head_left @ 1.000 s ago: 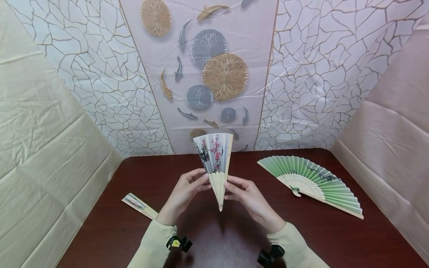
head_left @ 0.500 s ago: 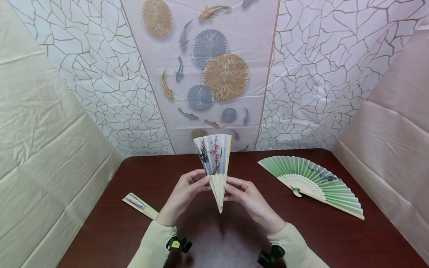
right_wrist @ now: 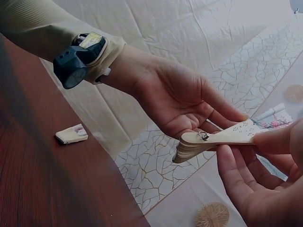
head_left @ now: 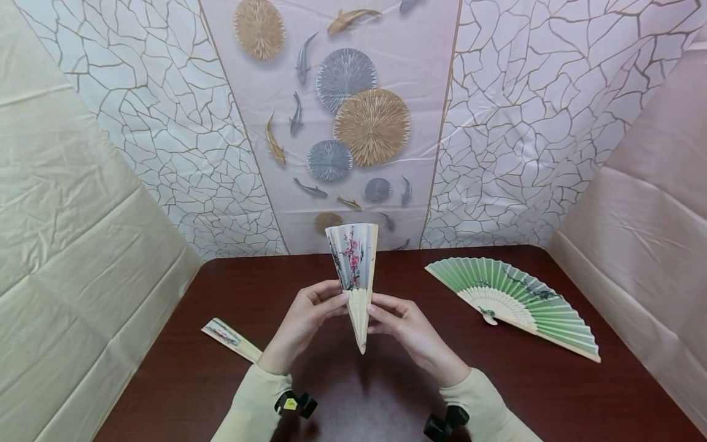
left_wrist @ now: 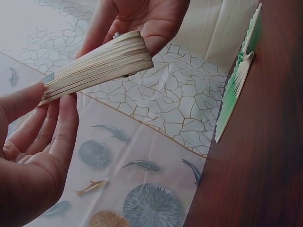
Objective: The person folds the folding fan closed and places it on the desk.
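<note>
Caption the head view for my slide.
Left hand and right hand hold a partly open blossom-print fan above a table.

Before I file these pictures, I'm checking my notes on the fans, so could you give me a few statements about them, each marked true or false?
1. The left hand and right hand both hold the middle fan. True.
2. The middle fan is spread wide. False: it is only partly open, a narrow wedge.
3. The green fan lies spread on the table. True.
4. In the head view, the middle fan's narrow end points up. False: it points down.
5. A folded fan lies on the person's left. True.
6. The green fan is nearer the left hand. False: it is nearer the right hand.
</note>
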A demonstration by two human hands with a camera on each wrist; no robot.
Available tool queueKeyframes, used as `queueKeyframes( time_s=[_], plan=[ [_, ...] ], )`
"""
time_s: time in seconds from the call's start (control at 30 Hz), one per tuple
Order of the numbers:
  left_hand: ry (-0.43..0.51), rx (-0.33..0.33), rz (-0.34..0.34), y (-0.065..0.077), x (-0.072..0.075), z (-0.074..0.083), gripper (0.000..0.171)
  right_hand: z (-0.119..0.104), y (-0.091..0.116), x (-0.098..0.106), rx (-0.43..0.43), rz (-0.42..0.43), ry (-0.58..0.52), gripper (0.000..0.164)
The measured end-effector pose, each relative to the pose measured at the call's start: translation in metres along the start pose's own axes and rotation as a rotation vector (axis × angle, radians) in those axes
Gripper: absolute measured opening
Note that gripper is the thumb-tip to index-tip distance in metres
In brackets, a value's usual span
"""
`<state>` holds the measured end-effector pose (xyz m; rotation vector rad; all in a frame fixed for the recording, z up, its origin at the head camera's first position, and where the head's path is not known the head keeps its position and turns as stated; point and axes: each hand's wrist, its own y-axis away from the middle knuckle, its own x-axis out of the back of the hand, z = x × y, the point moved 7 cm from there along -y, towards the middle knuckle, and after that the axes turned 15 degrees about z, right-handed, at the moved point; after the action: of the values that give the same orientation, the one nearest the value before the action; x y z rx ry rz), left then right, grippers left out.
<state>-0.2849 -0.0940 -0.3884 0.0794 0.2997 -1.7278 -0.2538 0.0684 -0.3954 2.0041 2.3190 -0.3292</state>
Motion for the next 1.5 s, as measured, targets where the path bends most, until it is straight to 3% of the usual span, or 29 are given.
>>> queueKeyframes(
  time_s=[0.53,1.17,1.5],
  plan=[
    [-0.038,0.024,0.037,-0.0007,0.0009,-0.0021,0.036,0.0019,0.0017,-0.001,-0.008,-0.002,0.013,0.043],
    [-0.043,0.032,0.066,-0.001,0.0015,-0.0031,0.036,0.0026,0.001,0.0007,-0.013,0.074,-0.037,0.039],
    [-0.057,0.061,0.098,-0.0005,0.003,-0.0076,0.035,0.0018,0.0034,-0.0025,0.003,0.103,-0.001,0.039]
  ],
)
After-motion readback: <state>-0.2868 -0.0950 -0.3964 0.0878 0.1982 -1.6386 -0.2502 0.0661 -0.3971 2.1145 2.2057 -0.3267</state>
